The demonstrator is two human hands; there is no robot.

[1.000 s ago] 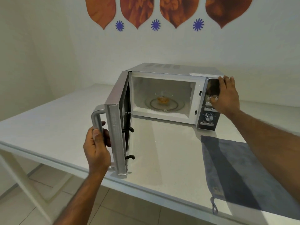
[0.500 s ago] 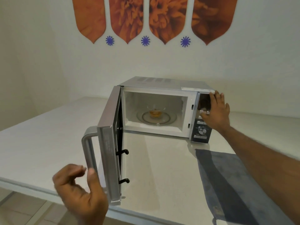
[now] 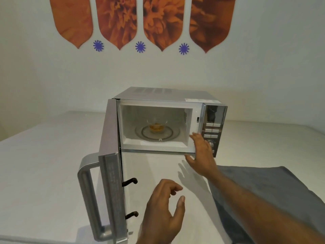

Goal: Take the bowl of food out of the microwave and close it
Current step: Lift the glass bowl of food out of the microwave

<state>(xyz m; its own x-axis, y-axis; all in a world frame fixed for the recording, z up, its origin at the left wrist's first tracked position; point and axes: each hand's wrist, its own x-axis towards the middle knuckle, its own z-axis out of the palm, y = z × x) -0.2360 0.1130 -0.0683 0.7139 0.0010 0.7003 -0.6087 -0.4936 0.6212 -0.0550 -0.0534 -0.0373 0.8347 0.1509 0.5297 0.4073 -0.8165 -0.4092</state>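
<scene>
Gaping microwave [image 3: 175, 97] door [image 3: 110, 138], bowl [image 3: 157, 126] inside, both hands' fingers spread, empty.

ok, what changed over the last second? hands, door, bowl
The left hand let go of the door handle and moved right, in front of the open door, fingers spread and empty. The right hand left the control panel and dropped to the lower right corner of the microwave opening, also empty. The door is open as before, and the bowl sits on the turntable, untouched.
</scene>
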